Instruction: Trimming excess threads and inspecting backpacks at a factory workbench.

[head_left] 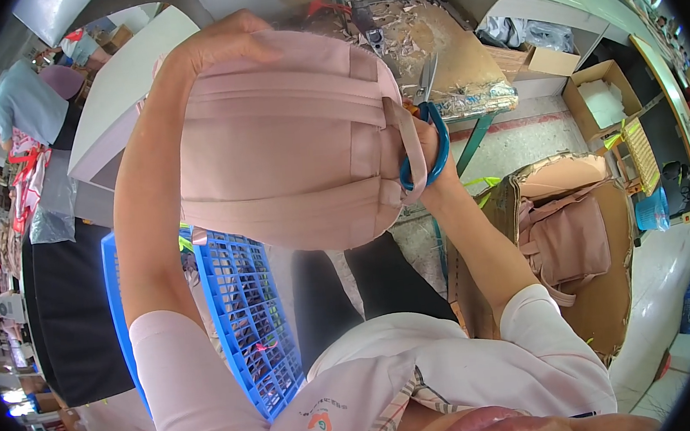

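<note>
ok so, from my remote seat: pink bag is held up in mid-air, broad panel facing my cam, seams running approx l to r across it. left hand comes round from the l side & has its top edge; those fingers look closed on the fabric, so the bag hangs below that grip. right hand is at the opp. edge, by the pink strap, w/ blue-handled scissors looped round it; most of its fingers are hidden behind the bag's edge & the handles, so i can't tell how far they're closed or on what. key relation imo: bag sits btwn the two hands, just l of the right hand & under the left one. no clear long axis from this angle, it looks abt as tall as wide, so i'd go by the seams. right hand is nearer the strap; blades point up & away toward the scrap-strewn desk, i.e. not at the bag. other stuff, quick: blue crate lower down on the l, worn carton on the r w/ another pink bag inside, & a pale desk upper l, well apart from the scissors.
</note>
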The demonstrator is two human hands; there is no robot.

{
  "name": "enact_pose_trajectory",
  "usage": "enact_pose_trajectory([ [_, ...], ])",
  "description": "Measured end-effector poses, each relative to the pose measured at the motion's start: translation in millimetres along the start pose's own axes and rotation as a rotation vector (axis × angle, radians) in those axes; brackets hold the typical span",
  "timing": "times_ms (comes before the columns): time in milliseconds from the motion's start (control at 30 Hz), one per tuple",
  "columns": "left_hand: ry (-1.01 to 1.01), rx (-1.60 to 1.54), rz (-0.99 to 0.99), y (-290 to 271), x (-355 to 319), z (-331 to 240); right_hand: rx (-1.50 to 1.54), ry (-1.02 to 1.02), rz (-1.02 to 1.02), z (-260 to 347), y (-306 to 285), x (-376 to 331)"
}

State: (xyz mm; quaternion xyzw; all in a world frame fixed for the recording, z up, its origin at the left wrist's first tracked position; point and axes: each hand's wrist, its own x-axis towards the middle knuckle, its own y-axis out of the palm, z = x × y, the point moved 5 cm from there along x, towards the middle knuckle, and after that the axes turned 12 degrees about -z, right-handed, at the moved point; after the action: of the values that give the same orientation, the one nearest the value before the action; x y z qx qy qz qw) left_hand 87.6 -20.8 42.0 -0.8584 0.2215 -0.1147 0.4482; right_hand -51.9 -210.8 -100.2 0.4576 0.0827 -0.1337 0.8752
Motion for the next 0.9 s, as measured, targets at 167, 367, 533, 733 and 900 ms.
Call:
enact_pose_trajectory([
  [167,0.036,0.038,0.030,8,1,-7,-0.029,-0.004,-0.053,1,-9,-2],
  [367,0.167,0.112,-0.060,20,-5,-24,-0.099,-0.047,-0.100,11,-19,-16],
  [533,0.210,0.066,0.006,52,-30,-15,-0.174,-0.105,-0.051,15,-39,-37],
  [733,0.065,-0.071,-0.047,140,-143,-1,-0.561,-0.109,-0.042,17,-116,-76],
  [900,0.091,0.058,-0.114,139,-200,38,-0.615,-0.056,0.008,7,-143,-97],
])
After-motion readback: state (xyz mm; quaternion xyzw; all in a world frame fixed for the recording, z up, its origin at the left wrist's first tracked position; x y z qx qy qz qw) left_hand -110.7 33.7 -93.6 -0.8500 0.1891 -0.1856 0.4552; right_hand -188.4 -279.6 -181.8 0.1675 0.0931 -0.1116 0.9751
